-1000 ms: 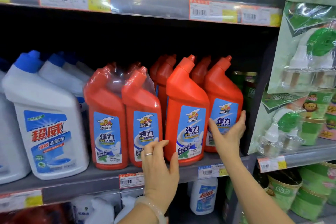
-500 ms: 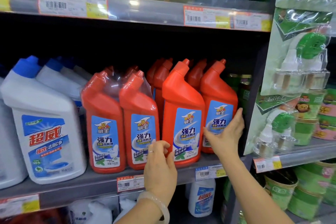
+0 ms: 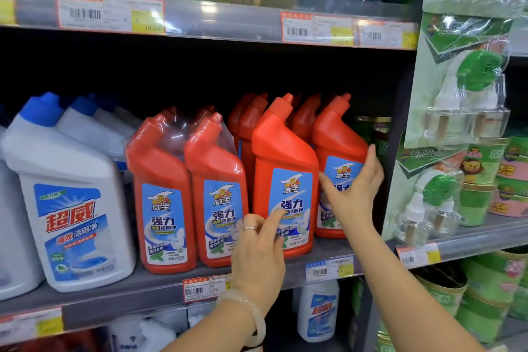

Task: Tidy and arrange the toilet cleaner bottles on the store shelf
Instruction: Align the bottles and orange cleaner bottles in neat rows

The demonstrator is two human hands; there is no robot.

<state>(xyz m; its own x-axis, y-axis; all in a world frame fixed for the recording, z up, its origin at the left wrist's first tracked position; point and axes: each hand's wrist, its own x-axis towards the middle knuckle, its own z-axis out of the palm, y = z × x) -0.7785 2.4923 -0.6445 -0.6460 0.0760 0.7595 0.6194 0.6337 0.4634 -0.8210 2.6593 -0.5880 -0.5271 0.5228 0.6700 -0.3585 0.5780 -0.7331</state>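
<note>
A white bottle [image 3: 71,208] with a blue cap is seen well left of the centre bottle [image 3: 285,157], upright on the same shelf [image 3: 114,300]. Between the two a twin pack [image 3: 185,194] of red bottles (bound in clear film) is stood, just beside the centre bottle. The left hand [image 3: 257,254], with a pale bangle [image 3: 248,311] worn at the wrist, is raised to the lower left edge of the centre bottle: its fingers are curled in at that edge and its thumb is laid on the blue label, so the bottle is pinched. The centre bottle itself is placed upright at the shelf's front, spout tilted right. Just right of it and set a little further back, a right bottle [image 3: 337,140] is touched by the right hand [image 3: 354,194], whose fingers are held straight up along the bottle's right side with the thumb spread across its label. Well right of the centre bottle, green packs [image 3: 457,94] are hung.
</note>
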